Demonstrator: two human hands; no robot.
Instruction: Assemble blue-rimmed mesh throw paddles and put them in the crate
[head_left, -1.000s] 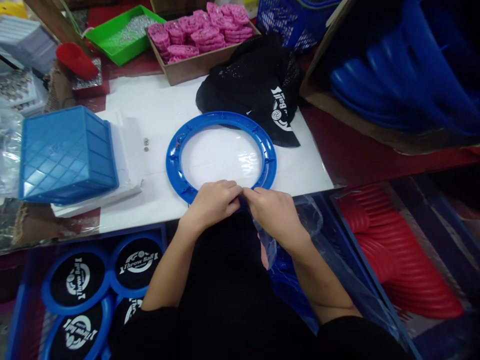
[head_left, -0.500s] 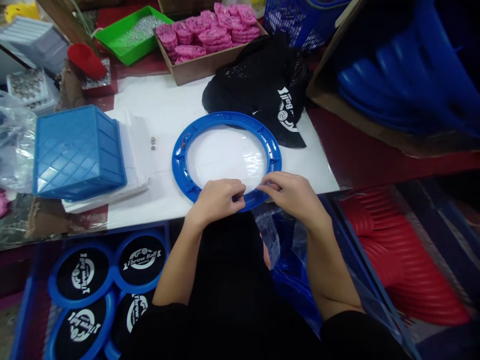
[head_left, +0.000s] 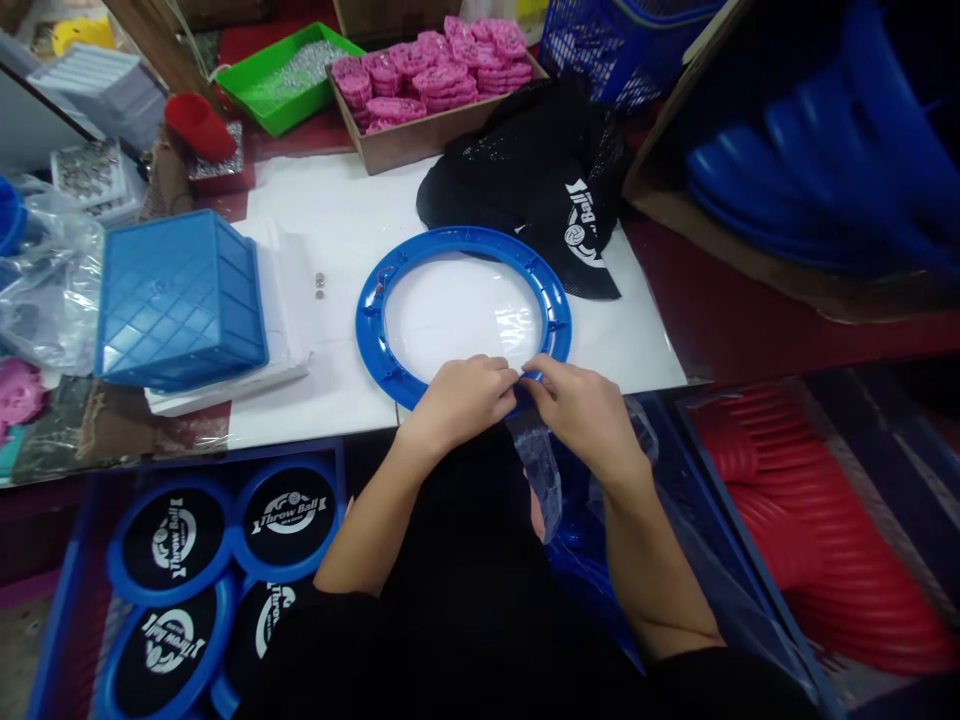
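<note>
A blue plastic ring [head_left: 369, 322] lies on the white work surface with its hollow, ribbed side up; a thin wire shows at its upper left. My left hand [head_left: 466, 402] is closed over the ring's near edge, its fingertips meeting those of the other hand. Opposite it, my right hand [head_left: 585, 408] pinches at the near right of the ring. A bit of blue shows between those fingers; whether it is the rim or a separate piece I cannot tell. Black mesh fabric [head_left: 510, 165] with white "Ball" print lies just behind the ring.
Two small round metal pieces [head_left: 320, 287] lie left of the ring. A blue bin [head_left: 180, 300] stands further left. Behind are a green tray [head_left: 274, 110] and a box of pink packets [head_left: 427, 135]. Finished-looking black discs [head_left: 289, 515] and red rings [head_left: 817, 540] sit below.
Both hands have come together at the ring's near edge, the left moving right. The whole view has shifted slightly, with things on the table appearing further right.
</note>
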